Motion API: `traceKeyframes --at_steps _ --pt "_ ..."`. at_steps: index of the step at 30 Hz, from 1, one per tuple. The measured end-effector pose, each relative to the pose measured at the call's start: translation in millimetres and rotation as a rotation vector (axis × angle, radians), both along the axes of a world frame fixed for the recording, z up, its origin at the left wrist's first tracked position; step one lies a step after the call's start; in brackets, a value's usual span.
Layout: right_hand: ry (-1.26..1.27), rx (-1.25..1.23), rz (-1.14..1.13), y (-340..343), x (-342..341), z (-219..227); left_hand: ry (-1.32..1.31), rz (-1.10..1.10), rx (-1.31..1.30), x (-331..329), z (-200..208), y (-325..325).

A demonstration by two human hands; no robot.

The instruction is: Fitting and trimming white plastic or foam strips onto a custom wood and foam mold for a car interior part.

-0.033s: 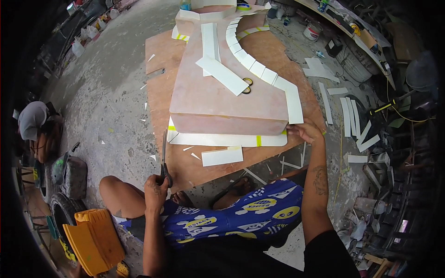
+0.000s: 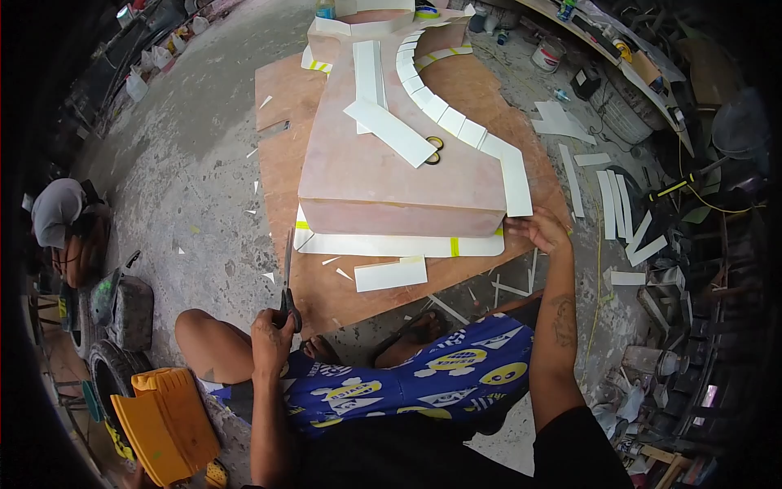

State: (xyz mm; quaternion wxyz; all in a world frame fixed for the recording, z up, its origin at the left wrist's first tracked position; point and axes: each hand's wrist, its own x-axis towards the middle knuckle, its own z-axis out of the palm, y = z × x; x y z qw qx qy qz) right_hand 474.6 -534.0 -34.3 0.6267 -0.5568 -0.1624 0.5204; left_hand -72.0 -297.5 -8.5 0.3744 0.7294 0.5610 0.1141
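Observation:
A large pinkish shaped form (image 2: pixel 399 175) lies on a plywood sheet (image 2: pixel 281 171) in front of me. Along its right curve run white card pieces, ending in a long bent white card strip (image 2: pixel 515 179) at the near right corner. My right hand (image 2: pixel 539 231) is at that strip's lower end, fingers stretched out and somewhat apart, touching the corner. My left hand (image 2: pixel 274 336) grips a pair of scissors (image 2: pixel 288 281), blades pointing away from me. A white card band (image 2: pixel 391 244) with yellow tape borders the form's near edge.
Loose white card pieces (image 2: pixel 397 156) and two small tape rolls (image 2: pixel 434 150) lie on the form. Another card piece (image 2: pixel 391 275) rests nearer me. Cut strips (image 2: pixel 609 205) are scattered on the right floor. An orange plastic object (image 2: pixel 167 424) and a tyre (image 2: pixel 114 379) stand at left.

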Motion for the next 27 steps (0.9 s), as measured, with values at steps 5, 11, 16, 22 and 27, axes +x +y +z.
traceKeyframes --at_steps 5,11,16,22,27 --pt "0.117 -0.081 -0.542 0 -42 49 0.011 -0.294 0.070 0 52 -12" --pt "-0.100 -0.102 -0.530 28 -78 51 0.056 -0.716 -0.033 28 57 -22" --pt "-0.121 -0.169 -0.628 36 -76 48 -0.027 -0.817 -0.065 38 42 -31" --pt "-0.139 -0.292 -0.570 40 -69 60 -0.027 -0.809 -0.084 28 26 -33" --pt "-0.159 -0.356 -0.479 43 -60 71 0.006 -0.821 -0.104 26 18 -34"
